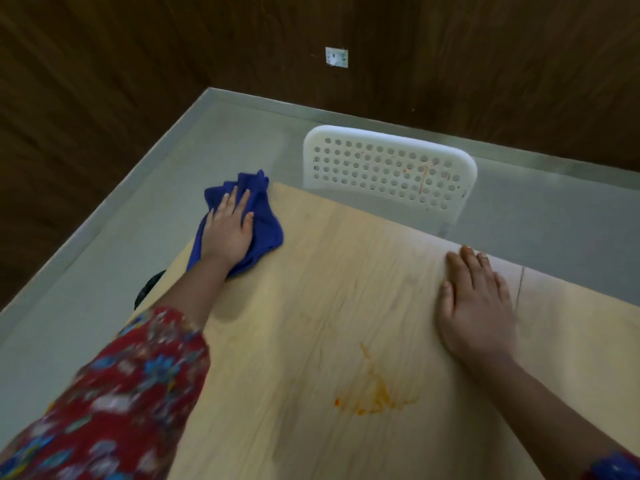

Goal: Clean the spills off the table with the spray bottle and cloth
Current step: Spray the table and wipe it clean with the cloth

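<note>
Blue cloth (268,233): soft, light, bunched at far-left corner of table (329,271) under flat-fingered left hand (227,230), likely best driven palm-down; right hand (478,306) spread flat, empty.

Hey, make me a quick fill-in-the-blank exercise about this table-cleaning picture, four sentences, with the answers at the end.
1. The left hand presses a ____ cloth on the far corner of the table.
2. The right hand lies flat on the table and holds ____.
3. The spill nearest the camera is ____ in colour.
4. The chair behind the table is ____.

Missing words: blue; nothing; orange; white.
</note>
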